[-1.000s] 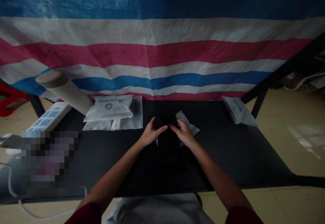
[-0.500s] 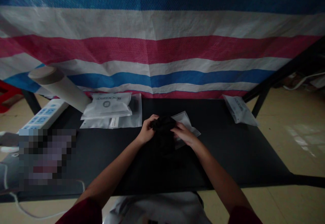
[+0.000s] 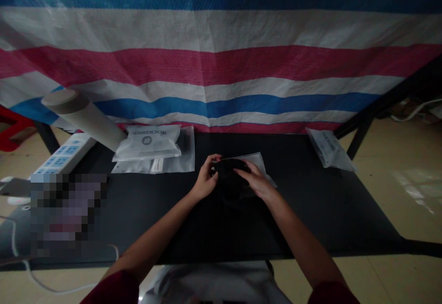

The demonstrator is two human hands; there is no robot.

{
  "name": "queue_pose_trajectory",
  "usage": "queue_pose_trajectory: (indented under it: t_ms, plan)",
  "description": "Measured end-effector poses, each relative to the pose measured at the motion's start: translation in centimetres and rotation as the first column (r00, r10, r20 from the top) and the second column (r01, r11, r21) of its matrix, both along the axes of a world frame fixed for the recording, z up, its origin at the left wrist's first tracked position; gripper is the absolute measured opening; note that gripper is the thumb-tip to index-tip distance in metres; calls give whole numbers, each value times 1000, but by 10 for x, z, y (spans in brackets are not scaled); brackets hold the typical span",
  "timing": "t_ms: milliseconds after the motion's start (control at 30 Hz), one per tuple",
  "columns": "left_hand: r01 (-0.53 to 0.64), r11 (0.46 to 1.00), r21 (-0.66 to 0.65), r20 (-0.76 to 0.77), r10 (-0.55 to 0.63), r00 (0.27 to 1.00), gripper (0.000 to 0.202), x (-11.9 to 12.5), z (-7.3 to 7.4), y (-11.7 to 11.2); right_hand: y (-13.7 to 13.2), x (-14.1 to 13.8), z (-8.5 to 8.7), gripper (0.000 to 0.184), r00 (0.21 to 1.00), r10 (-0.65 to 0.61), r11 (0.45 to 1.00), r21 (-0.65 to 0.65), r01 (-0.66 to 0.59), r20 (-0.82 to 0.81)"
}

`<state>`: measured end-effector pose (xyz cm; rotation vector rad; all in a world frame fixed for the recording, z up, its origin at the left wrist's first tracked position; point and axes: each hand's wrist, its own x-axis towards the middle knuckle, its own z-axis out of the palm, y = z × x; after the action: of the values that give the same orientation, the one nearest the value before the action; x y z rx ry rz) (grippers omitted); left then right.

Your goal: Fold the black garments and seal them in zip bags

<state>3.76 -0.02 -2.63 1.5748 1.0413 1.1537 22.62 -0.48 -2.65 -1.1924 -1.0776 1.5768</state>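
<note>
At the middle of our black table (image 3: pixel 321 212), we have a soft black bundle (image 3: pixel 232 180) between our two hands, its material too dark to make out. Our left hand (image 3: pixel 206 180) is half closed, curled around the bundle's left side and holding it. Our right hand (image 3: pixel 253 182) lies flatter, spread over the top of the bundle and holding it from the right. Beneath and behind the bundle, and touching it, lies a clear plastic bag (image 3: pixel 252 160). Further left, a white packet (image 3: pixel 147 142) sits on another clear bag (image 3: pixel 184 154), beside a tilted cardboard tube (image 3: pixel 83 113) and just behind it a power strip (image 3: pixel 65 154). A third bag (image 3: pixel 329 150) lies at the table's far right corner, below a striped tarp (image 3: pixel 221 65).
</note>
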Motion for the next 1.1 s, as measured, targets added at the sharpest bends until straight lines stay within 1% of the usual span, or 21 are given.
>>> queue_pose_trajectory:
  t_ms: [67, 100, 200, 267, 367, 467, 567, 633, 667, 767, 833, 900, 967, 1033, 1100]
  plan:
    - [15, 995, -95, 50, -10, 999, 34, 3, -1, -2, 2, 4, 6, 40, 996, -73, 997, 13, 73, -44]
    - [19, 993, -116, 62, -12, 998, 35, 4, -1, -4, 3, 7, 9, 40, 992, -113, 993, 11, 114, -62]
    - [-18, 992, -122, 78, 28, 997, 40, 6, -1, -9, 5, 11, 13, 42, 974, -208, 978, -23, 207, -86]
    - [-25, 992, -123, 71, 34, 997, 37, 8, 0, -12, 6, 10, 13, 43, 966, -248, 969, -39, 246, -79]
    - [20, 994, -104, -27, -23, 999, 27, 9, 0, -13, 6, 7, 9, 45, 953, -299, 954, -38, 297, -56]
    - [48, 996, -80, -155, -60, 986, 27, 11, 0, -12, 5, 3, 7, 49, 941, -338, 941, -32, 337, -35]
    - [106, 991, -82, -209, -121, 970, 16, 10, -1, -10, 5, 3, 6, 49, 940, -339, 941, -12, 338, -37]
    - [126, 987, -100, -174, -142, 974, 11, 9, -2, -8, 6, 4, 7, 49, 943, -319, 948, -21, 318, -98]
    - [116, 986, -122, -136, -133, 982, 10, 8, -2, -7, 7, 5, 8, 50, 943, -300, 954, -34, 299, -140]
    - [41, 973, -229, 8, -40, 999, 12, 7, -1, -4, 9, 8, 8, 53, 944, -242, 970, -58, 235, -222]
    - [19, 945, -327, 102, 15, 995, 14, 7, 1, -4, 10, 10, 7, 53, 945, -244, 970, -42, 241, -218]
    - [62, 897, -438, 178, 18, 984, 17, 6, 2, -5, 11, 11, 6, 50, 937, -280, 960, -30, 280, -209]
    - [145, 856, -496, 223, -36, 974, 20, 6, 2, -6, 13, 13, 6, 47, 925, -314, 949, -49, 311, -215]
    - [218, 859, -464, 235, -118, 965, 26, 6, 1, -7, 14, 15, 6, 47, 916, -334, 942, -87, 323, -222]
    - [286, 870, -403, 244, -199, 949, 41, 7, 1, -10, 14, 16, 8, 46, 914, -341, 939, -113, 324, -220]
